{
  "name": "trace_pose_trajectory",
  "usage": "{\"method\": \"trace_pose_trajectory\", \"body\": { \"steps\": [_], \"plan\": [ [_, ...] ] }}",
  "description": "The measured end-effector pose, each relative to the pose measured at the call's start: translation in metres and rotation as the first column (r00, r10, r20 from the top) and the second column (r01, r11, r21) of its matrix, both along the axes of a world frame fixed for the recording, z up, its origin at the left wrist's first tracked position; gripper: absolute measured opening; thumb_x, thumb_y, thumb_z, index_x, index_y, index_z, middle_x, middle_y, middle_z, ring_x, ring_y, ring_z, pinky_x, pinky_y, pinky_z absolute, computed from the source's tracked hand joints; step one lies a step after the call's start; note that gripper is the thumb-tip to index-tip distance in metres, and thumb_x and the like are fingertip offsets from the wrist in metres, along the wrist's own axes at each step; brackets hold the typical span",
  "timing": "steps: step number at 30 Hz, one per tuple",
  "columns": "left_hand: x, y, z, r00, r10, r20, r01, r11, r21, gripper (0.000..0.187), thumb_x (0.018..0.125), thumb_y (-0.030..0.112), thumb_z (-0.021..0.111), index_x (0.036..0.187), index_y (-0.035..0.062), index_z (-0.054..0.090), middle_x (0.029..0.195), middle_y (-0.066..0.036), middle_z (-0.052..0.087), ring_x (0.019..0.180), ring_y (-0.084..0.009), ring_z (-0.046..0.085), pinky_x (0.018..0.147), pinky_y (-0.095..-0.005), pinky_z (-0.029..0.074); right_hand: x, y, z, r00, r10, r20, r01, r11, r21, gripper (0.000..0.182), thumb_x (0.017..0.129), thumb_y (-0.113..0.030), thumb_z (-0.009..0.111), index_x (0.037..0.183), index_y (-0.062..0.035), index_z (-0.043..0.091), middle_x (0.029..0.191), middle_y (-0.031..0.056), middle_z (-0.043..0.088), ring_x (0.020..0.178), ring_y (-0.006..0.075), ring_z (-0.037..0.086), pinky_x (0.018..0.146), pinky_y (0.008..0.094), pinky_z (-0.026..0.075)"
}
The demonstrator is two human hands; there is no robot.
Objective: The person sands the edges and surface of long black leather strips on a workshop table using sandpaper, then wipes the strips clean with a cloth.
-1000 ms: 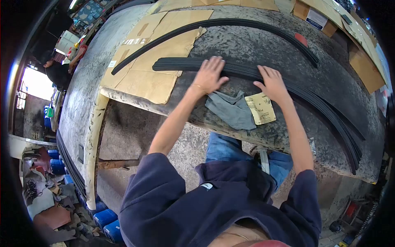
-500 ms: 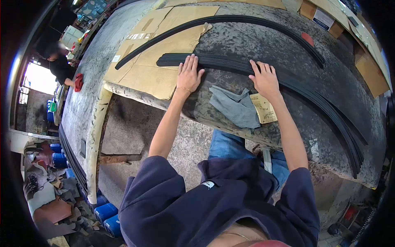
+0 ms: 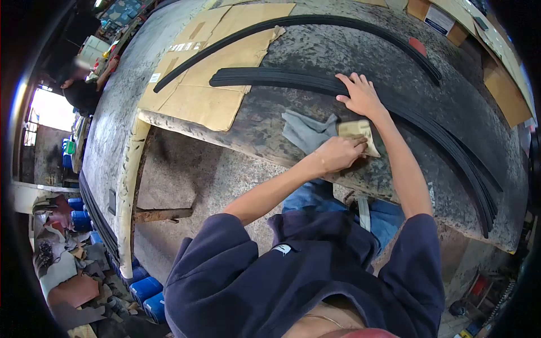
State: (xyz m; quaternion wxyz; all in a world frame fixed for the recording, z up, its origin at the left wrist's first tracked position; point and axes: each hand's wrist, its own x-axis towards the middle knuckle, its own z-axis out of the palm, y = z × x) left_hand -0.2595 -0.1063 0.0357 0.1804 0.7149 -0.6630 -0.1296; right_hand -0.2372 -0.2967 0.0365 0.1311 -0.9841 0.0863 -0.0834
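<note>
A bundle of long black rubber-like strips lies in a curve across the dark worktable. My right hand rests on it with fingers spread, the thumb at the near edge and the fingertips by the far edge. My left hand is closed on the near edge of a yellowish printed sheet that looks like sandpaper; its fingertips are partly hidden. Beside that hand lies a crumpled grey cloth. Farther off, a separate black strip arches over the table and a cardboard sheet.
Flattened cardboard covers part of the table at left. Cardboard boxes stand at the right, near a small red piece. Another person is at the far left. Blue containers and scraps lie below.
My left hand has left the black strips, come toward me and to the right, and closed on the yellowish sheet. My right hand has shifted slightly on the bundle, its fingers spreading wider.
</note>
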Motion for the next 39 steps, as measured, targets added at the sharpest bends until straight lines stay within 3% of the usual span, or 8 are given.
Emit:
{"method": "trace_pose_trajectory", "body": {
  "steps": [2, 5, 7, 15, 23, 31, 33, 39],
  "plan": [
    [0.016, 0.023, 0.007, 0.995, 0.058, 0.078, -0.015, 0.881, -0.472, 0.046, 0.081, 0.004, 0.064, 0.127, -0.0017, 0.060, 0.133, -0.019, 0.062, 0.119, -0.0344, 0.064, 0.097, -0.0392, 0.056, 0.004, -0.002, -0.004, 1.000, 0.004, 0.019, -0.004, 1.000, -0.002, 0.066, 0.088, -0.033, 0.074, 0.147, -0.0203, 0.047, 0.126, 0.0143, 0.054, 0.119, 0.0353, 0.050, 0.100, 0.0510, 0.041],
    [0.066, 0.048, 0.061, 0.898, 0.418, 0.138, -0.244, 0.733, -0.635, 0.051, 0.080, -0.008, 0.058, 0.131, -0.0052, 0.057, 0.132, -0.027, 0.059, 0.127, -0.0420, 0.056, 0.106, -0.0476, 0.049, 0.001, -0.002, 0.000, 1.000, -0.004, 0.012, 0.004, 1.000, 0.013, 0.067, 0.087, -0.034, 0.074, 0.147, -0.0192, 0.048, 0.123, 0.0139, 0.054, 0.119, 0.0344, 0.049, 0.100, 0.0483, 0.041],
    [0.112, 0.034, 0.053, 0.794, 0.586, 0.165, -0.372, 0.682, -0.630, 0.043, 0.088, -0.004, 0.058, 0.131, -0.0064, 0.057, 0.134, -0.029, 0.058, 0.131, -0.0431, 0.052, 0.109, -0.0495, 0.044, 0.000, 0.005, 0.001, 0.999, -0.035, -0.001, 0.035, 0.998, -0.046, 0.066, 0.088, -0.035, 0.072, 0.147, -0.0176, 0.049, 0.121, 0.0136, 0.054, 0.118, 0.0335, 0.050, 0.100, 0.0463, 0.041],
    [0.134, -0.009, -0.014, 0.946, 0.244, 0.211, -0.168, 0.931, -0.324, 0.064, 0.090, 0.023, 0.070, 0.143, -0.0043, 0.048, 0.151, -0.024, 0.047, 0.146, -0.0375, 0.038, 0.120, -0.0463, 0.031, 0.007, 0.004, -0.028, 0.976, -0.024, 0.216, 0.067, 0.979, -0.194, 0.065, 0.094, -0.045, 0.064, 0.148, -0.0131, 0.045, 0.137, 0.0109, 0.056, 0.128, 0.0292, 0.052, 0.105, 0.0498, 0.040],
    [0.146, 0.003, -0.016, 0.925, 0.197, 0.326, -0.070, 0.929, -0.363, 0.074, 0.071, -0.005, 0.058, 0.144, 0.0005, 0.050, 0.149, -0.018, 0.050, 0.143, -0.0331, 0.042, 0.121, -0.0467, 0.030, 0.002, 0.014, -0.022, 0.987, -0.020, 0.157, 0.054, 0.975, -0.215, 0.067, 0.095, -0.050, 0.061, 0.145, -0.0070, 0.047, 0.136, 0.0099, 0.058, 0.127, 0.0279, 0.053, 0.104, 0.0475, 0.042],
    [0.225, 0.037, -0.001, 0.562, 0.789, 0.248, -0.779, 0.606, -0.163, 0.027, 0.095, 0.012, 0.050, 0.116, 0.0077, 0.066, 0.120, -0.016, 0.065, 0.116, -0.0364, 0.057, 0.099, -0.0519, 0.043, 0.005, 0.012, -0.022, 0.984, -0.115, 0.136, 0.142, 0.969, -0.202, 0.086, 0.094, -0.063, 0.054, 0.148, 0.0018, 0.041, 0.149, 0.0180, 0.050, 0.142, 0.0302, 0.042, 0.115, 0.0452, 0.035],
    [0.169, -0.006, -0.016, 0.758, 0.589, 0.279, -0.372, 0.743, -0.557, 0.030, 0.088, 0.010, 0.055, 0.115, 0.0043, 0.066, 0.124, -0.017, 0.065, 0.119, -0.0371, 0.058, 0.104, -0.0510, 0.042, 0.008, 0.008, -0.019, 0.985, -0.106, 0.136, 0.134, 0.967, -0.217, 0.086, 0.094, -0.064, 0.053, 0.149, 0.0018, 0.041, 0.151, 0.0184, 0.048, 0.145, 0.0303, 0.039, 0.118, 0.0457, 0.032],
    [0.232, 0.066, -0.029, 0.601, 0.655, 0.458, -0.483, 0.754, -0.444, 0.049, 0.082, 0.003, 0.052, 0.131, 0.0020, 0.062, 0.127, -0.021, 0.063, 0.122, -0.0364, 0.056, 0.105, -0.0469, 0.043, 0.005, 0.010, -0.024, 0.984, -0.095, 0.152, 0.123, 0.975, -0.186, 0.082, 0.095, -0.059, 0.056, 0.147, 0.0029, 0.043, 0.152, 0.0172, 0.047, 0.145, 0.0302, 0.039, 0.118, 0.0465, 0.032]
  ]
}}
